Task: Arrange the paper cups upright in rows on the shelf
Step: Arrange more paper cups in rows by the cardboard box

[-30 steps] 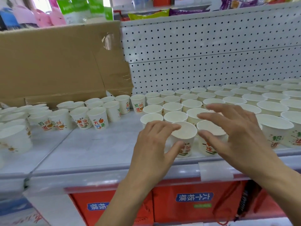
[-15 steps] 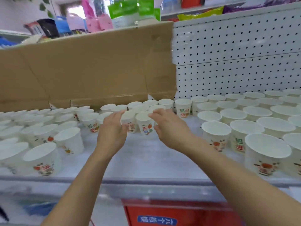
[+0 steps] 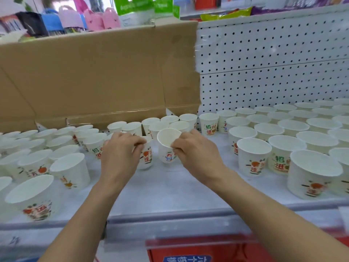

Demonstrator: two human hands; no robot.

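Note:
Several white paper cups with red and green print stand upright on the white shelf. Tidy rows of cups fill the right side, and a looser group of cups covers the left. My right hand pinches one paper cup by its rim; the cup is tilted toward me, mouth showing. My left hand grips a second cup, which stands upright just left of the tilted one and is partly hidden by my fingers.
A flattened brown cardboard box leans against the back on the left. White pegboard backs the right side. The shelf's front lip runs across below my forearms, with red packaging underneath. Packaged goods sit above the cardboard.
My view swung left from the right-hand rows to the middle group. Both hands reached to the cups near the cardboard; each now holds one, and the right one is tipped toward me.

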